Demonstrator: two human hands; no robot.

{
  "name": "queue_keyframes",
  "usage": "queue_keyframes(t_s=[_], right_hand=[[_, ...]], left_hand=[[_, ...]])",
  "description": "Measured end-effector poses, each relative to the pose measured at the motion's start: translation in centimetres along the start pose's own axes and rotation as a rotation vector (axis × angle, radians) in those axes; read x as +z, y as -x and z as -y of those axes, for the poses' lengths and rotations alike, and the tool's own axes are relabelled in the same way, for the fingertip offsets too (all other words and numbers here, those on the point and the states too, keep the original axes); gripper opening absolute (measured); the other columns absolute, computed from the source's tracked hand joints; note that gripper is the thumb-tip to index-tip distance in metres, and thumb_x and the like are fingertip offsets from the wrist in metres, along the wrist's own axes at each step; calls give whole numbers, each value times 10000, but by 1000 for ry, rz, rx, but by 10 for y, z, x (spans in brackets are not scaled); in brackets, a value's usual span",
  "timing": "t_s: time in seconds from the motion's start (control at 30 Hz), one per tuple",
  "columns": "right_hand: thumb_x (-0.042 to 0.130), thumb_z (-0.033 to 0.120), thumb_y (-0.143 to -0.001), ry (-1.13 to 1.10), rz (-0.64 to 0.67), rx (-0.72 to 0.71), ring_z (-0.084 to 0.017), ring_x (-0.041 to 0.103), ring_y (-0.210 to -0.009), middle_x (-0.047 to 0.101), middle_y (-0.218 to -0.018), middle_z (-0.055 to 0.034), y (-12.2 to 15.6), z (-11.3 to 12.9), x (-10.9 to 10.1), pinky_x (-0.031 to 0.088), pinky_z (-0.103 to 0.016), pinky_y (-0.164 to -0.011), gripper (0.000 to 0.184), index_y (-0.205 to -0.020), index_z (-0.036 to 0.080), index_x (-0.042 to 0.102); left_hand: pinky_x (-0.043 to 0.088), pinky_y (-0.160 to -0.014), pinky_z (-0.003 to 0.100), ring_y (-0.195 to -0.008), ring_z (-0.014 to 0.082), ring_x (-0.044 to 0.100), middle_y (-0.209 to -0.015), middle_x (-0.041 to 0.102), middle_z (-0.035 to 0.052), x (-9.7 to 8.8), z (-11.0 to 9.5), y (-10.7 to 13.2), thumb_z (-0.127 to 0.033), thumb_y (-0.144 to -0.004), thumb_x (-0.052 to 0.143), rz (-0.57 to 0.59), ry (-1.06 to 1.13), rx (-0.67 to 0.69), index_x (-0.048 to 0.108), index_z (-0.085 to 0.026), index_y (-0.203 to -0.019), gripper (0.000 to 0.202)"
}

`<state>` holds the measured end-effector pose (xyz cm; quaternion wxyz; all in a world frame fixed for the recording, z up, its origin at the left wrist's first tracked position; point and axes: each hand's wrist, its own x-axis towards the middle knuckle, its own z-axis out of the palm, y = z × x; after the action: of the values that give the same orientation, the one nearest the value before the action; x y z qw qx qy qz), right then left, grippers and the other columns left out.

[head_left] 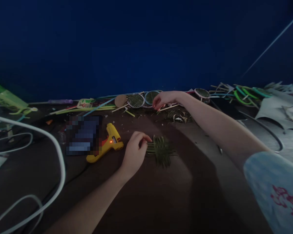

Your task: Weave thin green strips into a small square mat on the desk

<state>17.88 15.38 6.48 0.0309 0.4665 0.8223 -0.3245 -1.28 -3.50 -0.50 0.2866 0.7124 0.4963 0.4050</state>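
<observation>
A small square weave of green leaf strips (162,150) lies on the dark table, loose strip ends sticking out from its sides. My left hand (136,151) is at its left edge, thumb and index finger closed on the strip ends there. Farther back, my right hand (164,98) reaches across with fingers bent down and together; whatever is between them is too small to make out. Just behind those fingers is a round blue-rimmed woven disc (151,97). Another woven disc with a pale rim (136,100) lies to its left.
Left of my left hand lies a yellow glue gun (106,146), its light glowing orange, beside a blurred-out phone (84,135). A white cable (61,162) loops at the left. Leaf scraps (179,116) and coloured strips line the back below a blue wall (146,45).
</observation>
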Motion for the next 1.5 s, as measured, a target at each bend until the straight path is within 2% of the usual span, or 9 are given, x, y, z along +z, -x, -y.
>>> queue_keyframes(t_s=[0.23,0.47,0.63,0.7,0.83,0.93,1.1,1.17,1.5], right_hand=[[594,346,-719,11,6,-21,-194,614,-929,690,-968,-39,15,-7,-8,485,-290,-718,338,-1030,224,646],[582,405,-720,49,-45,153,-223,606,-919,666,-1014,-66,44,-21,-10,499,-309,-685,339,-994,214,638],[708,535,-535,170,-18,417,-253,619,-795,627,-1048,-135,54,-26,8,498,-311,-536,811,-1233,207,458],[741,493,-507,165,-8,414,-232,622,-727,651,-951,-113,53,-28,17,490,-295,-509,864,-1254,203,417],[686,315,-632,99,10,247,-163,611,-647,660,-809,-50,45,-29,25,473,-249,-520,486,-1085,195,556],[638,255,-676,69,-92,202,-152,614,-658,666,-829,-51,43,-28,20,485,-258,-567,307,-973,178,626],[633,284,-687,-121,-395,169,-176,620,-758,662,-956,-96,50,-29,7,516,-296,-666,371,-1034,153,634],[632,293,-690,-168,-457,175,-186,619,-774,661,-964,-95,54,-29,5,525,-314,-676,389,-1058,167,629],[647,134,-604,-316,-455,133,-216,609,-938,650,-1044,-56,60,-42,7,529,-337,-782,417,-1008,236,647]], left_hand=[[400,-712,253,-765,125,506,-799,508,-1,0,-1,0,-3,-746,395,-9,6,-18,548,-176,-730,231],[395,-719,259,-775,127,506,-816,506,0,-1,0,-2,-16,-750,396,3,-3,-13,550,-183,-738,228],[395,-718,258,-772,127,505,-801,505,-3,0,-1,-1,-9,-741,397,-5,-2,-9,542,-178,-724,222],[397,-712,257,-768,128,506,-797,507,-2,0,-1,0,-10,-740,397,-4,-4,-6,543,-178,-722,223],[398,-731,260,-775,129,506,-797,510,0,-1,-2,0,-10,-736,399,-10,1,7,543,-176,-720,220],[397,-739,257,-783,128,507,-801,508,1,-1,-2,-1,-20,-742,401,-10,4,12,542,-176,-726,211],[399,-743,261,-786,130,507,-804,507,-1,-2,-3,-1,-18,-739,400,-4,6,6,540,-180,-730,214],[398,-745,262,-788,130,507,-806,509,-2,-2,-3,-1,-14,-741,402,-4,15,3,542,-182,-732,219],[390,-779,273,-819,132,505,-825,510,-3,-3,-4,0,-9,-745,409,3,4,-8,542,-185,-739,220]])
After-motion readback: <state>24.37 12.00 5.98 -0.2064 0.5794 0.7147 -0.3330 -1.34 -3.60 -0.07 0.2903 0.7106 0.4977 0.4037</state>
